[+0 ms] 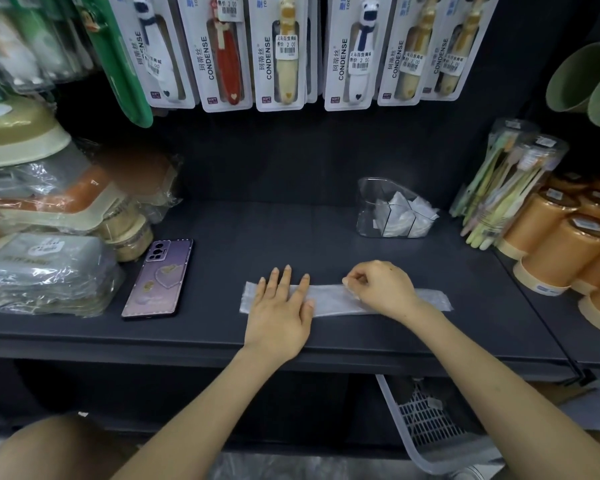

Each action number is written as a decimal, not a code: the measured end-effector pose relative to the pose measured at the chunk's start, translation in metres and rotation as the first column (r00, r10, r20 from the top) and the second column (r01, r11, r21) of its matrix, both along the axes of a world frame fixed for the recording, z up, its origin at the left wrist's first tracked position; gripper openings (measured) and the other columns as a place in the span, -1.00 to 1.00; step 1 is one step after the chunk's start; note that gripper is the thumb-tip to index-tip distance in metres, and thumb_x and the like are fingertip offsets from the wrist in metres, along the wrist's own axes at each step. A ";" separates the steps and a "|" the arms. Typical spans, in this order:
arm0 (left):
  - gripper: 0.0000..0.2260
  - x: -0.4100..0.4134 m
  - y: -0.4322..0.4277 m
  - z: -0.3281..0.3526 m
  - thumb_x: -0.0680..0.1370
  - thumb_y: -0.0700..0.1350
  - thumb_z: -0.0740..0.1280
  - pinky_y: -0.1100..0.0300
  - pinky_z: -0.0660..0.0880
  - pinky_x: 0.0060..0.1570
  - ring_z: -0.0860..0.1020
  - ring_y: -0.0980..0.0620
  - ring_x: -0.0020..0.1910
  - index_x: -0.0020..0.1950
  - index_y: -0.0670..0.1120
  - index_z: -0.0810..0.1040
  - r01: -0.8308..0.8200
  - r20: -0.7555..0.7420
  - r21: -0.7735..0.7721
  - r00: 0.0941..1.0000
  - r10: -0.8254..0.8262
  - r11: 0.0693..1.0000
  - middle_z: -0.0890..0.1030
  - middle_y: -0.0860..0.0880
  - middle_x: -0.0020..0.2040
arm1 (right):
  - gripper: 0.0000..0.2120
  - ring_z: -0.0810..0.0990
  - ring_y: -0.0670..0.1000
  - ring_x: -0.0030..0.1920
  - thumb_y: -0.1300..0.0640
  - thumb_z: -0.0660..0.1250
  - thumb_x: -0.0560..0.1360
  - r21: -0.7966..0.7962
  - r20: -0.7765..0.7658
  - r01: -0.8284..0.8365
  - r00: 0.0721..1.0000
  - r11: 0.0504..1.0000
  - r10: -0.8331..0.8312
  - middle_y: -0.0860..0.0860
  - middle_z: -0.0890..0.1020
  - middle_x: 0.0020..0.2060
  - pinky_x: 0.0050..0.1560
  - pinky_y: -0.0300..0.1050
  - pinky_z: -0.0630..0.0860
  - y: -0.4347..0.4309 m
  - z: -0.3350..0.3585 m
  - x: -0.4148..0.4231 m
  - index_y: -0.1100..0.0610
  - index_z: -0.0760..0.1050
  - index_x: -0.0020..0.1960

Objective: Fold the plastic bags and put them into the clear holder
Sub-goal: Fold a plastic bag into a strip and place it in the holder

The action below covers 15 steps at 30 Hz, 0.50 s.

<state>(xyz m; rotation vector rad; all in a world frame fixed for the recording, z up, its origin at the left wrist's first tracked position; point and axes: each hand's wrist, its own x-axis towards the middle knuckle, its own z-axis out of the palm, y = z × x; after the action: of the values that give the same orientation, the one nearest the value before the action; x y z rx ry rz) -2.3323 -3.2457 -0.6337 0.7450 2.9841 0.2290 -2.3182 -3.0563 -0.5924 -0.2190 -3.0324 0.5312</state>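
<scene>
A clear plastic bag (329, 299), folded into a long narrow strip, lies flat across the dark shelf (264, 237) near its front edge. My left hand (281, 306) presses its left part down with straight, spread fingers. My right hand (381, 289) sits over the strip's middle, fingers curled, pinching the bag's upper edge. The strip's right end sticks out past my right wrist. The clear holder (390, 209) stands further back and to the right, with several folded bags inside it.
A purple phone (158, 278) lies left of the bag. Wrapped goods are stacked at the far left. Toothbrush packs (506, 188) and orange cups (565, 244) crowd the right side. Carded toothbrushes hang above. A white basket (433, 427) sits below the shelf.
</scene>
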 end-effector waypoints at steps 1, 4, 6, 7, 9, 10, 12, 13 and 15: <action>-0.53 0.000 0.001 0.000 0.67 0.10 -0.15 0.04 -0.24 0.52 -0.16 -0.05 0.56 0.58 0.05 -0.08 -0.003 0.001 0.000 1.000 0.003 1.000 -0.10 -0.10 0.59 | -0.77 0.59 0.10 -0.01 0.04 0.25 0.56 0.079 -0.121 0.009 0.993 0.997 0.001 0.02 0.67 -0.07 -0.04 -0.09 0.47 -0.003 0.002 0.001 0.11 0.64 0.04; -0.51 0.000 0.001 -0.001 0.65 0.15 -0.19 0.00 -0.27 0.51 -0.18 -0.04 0.56 0.58 0.07 -0.09 -0.012 0.022 -0.018 1.000 0.012 1.000 -0.12 -0.08 0.59 | -0.76 0.66 0.14 -0.11 0.14 0.31 0.42 0.303 -0.387 -0.015 0.912 0.953 0.138 0.09 0.70 -0.12 0.07 0.05 0.55 -0.022 -0.005 0.010 0.19 0.66 0.01; -0.47 0.001 0.001 0.000 0.61 0.20 -0.24 -0.07 -0.29 0.48 -0.20 -0.04 0.56 0.57 0.10 -0.11 -0.024 0.019 -0.039 1.000 0.025 0.999 -0.14 -0.08 0.59 | -0.70 0.67 0.12 0.02 0.12 0.34 0.38 0.422 -0.324 -0.132 0.902 0.897 0.285 0.11 0.70 -0.01 0.21 0.18 0.47 -0.036 -0.024 0.018 0.20 0.65 0.06; -0.49 0.002 0.001 0.001 0.62 0.19 -0.22 -0.11 -0.30 0.47 -0.21 -0.04 0.56 0.57 0.13 -0.12 -0.034 0.021 -0.049 0.999 0.035 0.998 -0.16 -0.08 0.59 | -0.65 0.64 0.11 0.13 0.08 0.25 0.45 0.413 -0.242 -0.192 0.919 0.890 0.310 0.12 0.67 0.09 0.30 0.19 0.37 -0.041 -0.032 0.022 0.20 0.62 0.14; -0.51 0.001 0.001 0.002 0.64 0.17 -0.15 -0.19 -0.31 0.46 -0.24 -0.07 0.55 0.57 0.17 -0.13 -0.057 0.031 -0.068 0.998 0.059 0.996 -0.19 -0.10 0.59 | -0.45 0.44 0.11 0.37 -0.05 -0.09 0.59 0.289 -0.064 -0.253 0.957 0.923 0.283 0.12 0.49 0.34 0.45 0.12 0.03 -0.042 -0.039 0.030 0.17 0.44 0.38; -0.51 0.001 0.001 0.003 0.64 0.17 -0.14 -0.21 -0.30 0.46 -0.24 -0.09 0.55 0.56 0.19 -0.14 -0.065 0.036 -0.074 0.997 0.068 0.995 -0.19 -0.10 0.58 | -0.34 0.27 0.09 0.48 -0.15 -0.26 0.58 0.261 0.000 -0.246 0.967 0.934 0.254 0.09 0.33 0.46 0.48 0.07 -0.13 -0.036 -0.039 0.032 0.13 0.28 0.48; -0.52 0.001 0.000 0.004 0.64 0.18 -0.15 -0.22 -0.28 0.46 -0.25 -0.09 0.55 0.56 0.20 -0.16 -0.069 0.047 -0.084 0.996 0.073 0.994 -0.20 -0.11 0.58 | -0.20 -0.01 -0.01 0.55 -0.27 -0.48 0.45 0.284 0.086 -0.187 0.982 0.940 0.170 -0.03 0.05 0.55 0.47 0.04 -0.32 -0.016 -0.038 0.037 0.02 -0.01 0.57; -0.52 0.001 0.001 0.005 0.64 0.18 -0.16 -0.21 -0.27 0.46 -0.25 -0.09 0.55 0.56 0.21 -0.16 -0.068 0.049 -0.085 0.996 0.073 0.994 -0.20 -0.11 0.58 | -0.16 -0.08 -0.04 0.55 -0.29 -0.53 0.38 0.302 0.107 -0.143 0.988 0.942 0.115 -0.07 -0.01 0.56 0.47 0.04 -0.34 -0.001 -0.037 0.041 -0.01 -0.08 0.57; -0.52 0.002 0.001 0.004 0.63 0.19 -0.17 -0.21 -0.27 0.46 -0.25 -0.10 0.55 0.55 0.21 -0.18 -0.070 0.044 -0.087 0.996 0.074 0.994 -0.20 -0.11 0.58 | -0.03 -0.12 -0.07 0.55 -0.36 -0.63 0.28 0.320 0.146 -0.037 0.989 0.947 -0.010 -0.11 -0.05 0.56 0.47 0.06 -0.34 0.031 -0.035 0.050 -0.02 -0.13 0.57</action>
<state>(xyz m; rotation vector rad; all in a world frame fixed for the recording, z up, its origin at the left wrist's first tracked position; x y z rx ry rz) -2.3308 -3.2449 -0.6298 0.6154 2.9574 0.1195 -2.2682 -3.0252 -0.6277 -0.2286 -3.2023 0.0131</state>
